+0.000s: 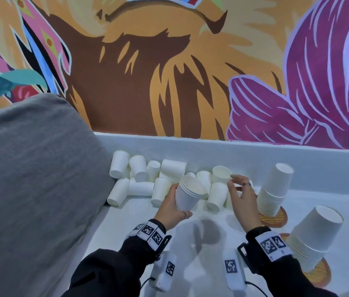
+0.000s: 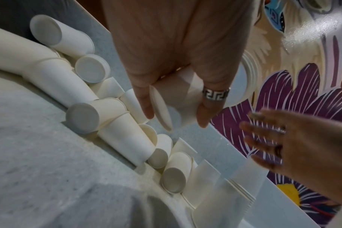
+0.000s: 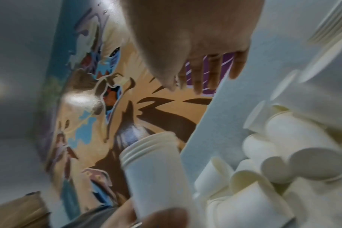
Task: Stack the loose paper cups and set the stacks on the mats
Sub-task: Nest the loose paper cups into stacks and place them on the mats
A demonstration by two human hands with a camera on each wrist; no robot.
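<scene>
My left hand [image 1: 179, 201] grips a short stack of nested white paper cups [image 1: 188, 194], mouth up and tilted, above the white counter [image 1: 201, 254]. The wrist view shows the left hand's fingers [image 2: 211, 98] curled round the stack [image 2: 176, 98]. My right hand [image 1: 236, 189] hovers with spread fingers and holds nothing. It is just right of a mouth-up loose cup [image 1: 220, 174], and touch cannot be told. Its fingers [image 3: 205, 74] are blurred in its own wrist view. Several loose cups [image 1: 143, 179] lie in a pile along the back ledge. Two tall upside-down stacks [image 1: 275, 189] [image 1: 315, 232] stand on woven mats [image 1: 274, 218] [image 1: 319, 273].
A grey cushion [image 1: 30, 179] borders the counter on the left, touching the pile's left end. A low white ledge [image 1: 212, 148] runs behind the cups under a painted mural wall. Both mats with stacks sit at the right.
</scene>
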